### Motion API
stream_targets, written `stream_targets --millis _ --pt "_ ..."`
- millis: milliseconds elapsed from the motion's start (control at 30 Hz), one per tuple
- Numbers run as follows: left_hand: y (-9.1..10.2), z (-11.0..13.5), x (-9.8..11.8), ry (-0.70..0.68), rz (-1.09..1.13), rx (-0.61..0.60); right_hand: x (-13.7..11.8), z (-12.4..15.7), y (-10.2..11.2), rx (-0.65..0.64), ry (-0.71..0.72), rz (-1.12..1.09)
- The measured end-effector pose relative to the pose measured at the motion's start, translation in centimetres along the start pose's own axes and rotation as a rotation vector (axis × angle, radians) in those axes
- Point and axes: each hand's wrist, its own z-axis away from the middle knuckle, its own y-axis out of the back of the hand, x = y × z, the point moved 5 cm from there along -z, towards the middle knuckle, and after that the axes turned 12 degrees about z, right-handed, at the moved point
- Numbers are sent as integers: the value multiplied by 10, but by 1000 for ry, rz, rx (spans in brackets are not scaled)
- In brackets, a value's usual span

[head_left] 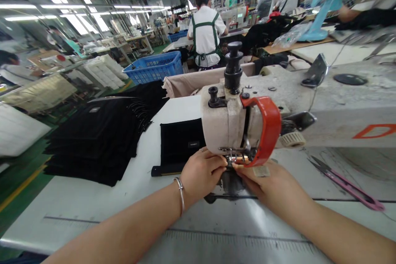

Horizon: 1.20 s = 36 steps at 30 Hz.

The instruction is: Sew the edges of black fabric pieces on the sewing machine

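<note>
My left hand (202, 173) and my right hand (267, 183) meet under the head of a cream sewing machine (235, 119) with an orange-red guard (267, 132). Both sets of fingers are pinched together at the needle area, right by the presser foot (236, 157). What they pinch is too small to see. A silver bangle (180, 194) sits on my left wrist. A black fabric piece with a small label (181, 142) lies on the white table (93, 210) just behind my left hand.
A pile of black fabric pieces (99, 136) lies at the left of the table. Pink thread snips (346, 183) rest at the right. A blue basket (154, 66) stands behind, and a person in a green apron (206, 29) sits further back, facing away.
</note>
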Motion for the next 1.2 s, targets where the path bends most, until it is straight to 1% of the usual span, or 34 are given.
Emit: stream_targets --millis 333,500,833,1000,1133,1200 --pt "-1 0 -2 13 -17 34 0 -1 -3 19 0 44" --pt "0 -1 -1 14 -15 54 0 -2 -5 -2 -8 30" --pt "-1 -1 -3 18 -6 52 3 1 -10 -26 -27 11" --pt "-4 1 1 22 -14 29 3 3 -10 -11 -18 -24" --pt "-6 -2 -3 60 -52 -1 6 3 -13 -19 -40 -34" --pt "-3 -5 -6 68 -68 -30 8 2 -12 -15 -57 -59"
